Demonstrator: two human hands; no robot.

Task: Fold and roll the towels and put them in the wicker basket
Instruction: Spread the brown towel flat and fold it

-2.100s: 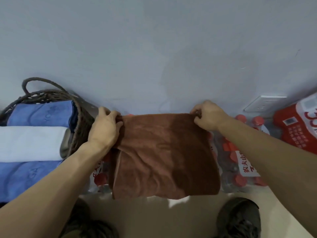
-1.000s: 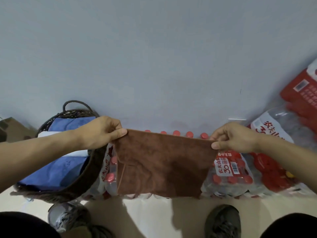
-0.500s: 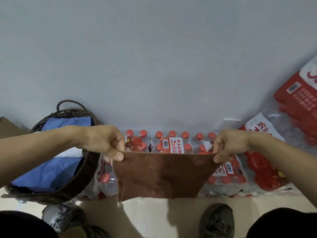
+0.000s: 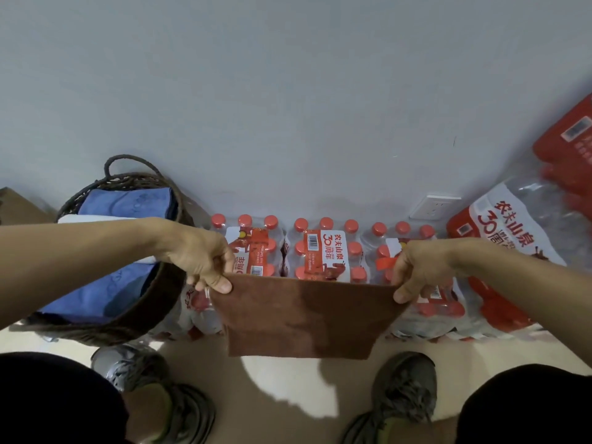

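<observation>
The left hand [image 4: 205, 265] and right hand [image 4: 419, 267] are pinching the top corners of the brown towel [image 4: 304, 318], now hanging shorter and tauter between them than a second ago. It seems folded, ready for rolling; the wicker basket [image 4: 153, 310] is sitting just left of the left hand.

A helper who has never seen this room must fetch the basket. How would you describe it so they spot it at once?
Follow the grey wall down to the floor's left end, beside the row of red-capped bottle packs. The basket is dark brown wicker with a looped handle, holding blue and white towels; nothing else there is woven.
</observation>
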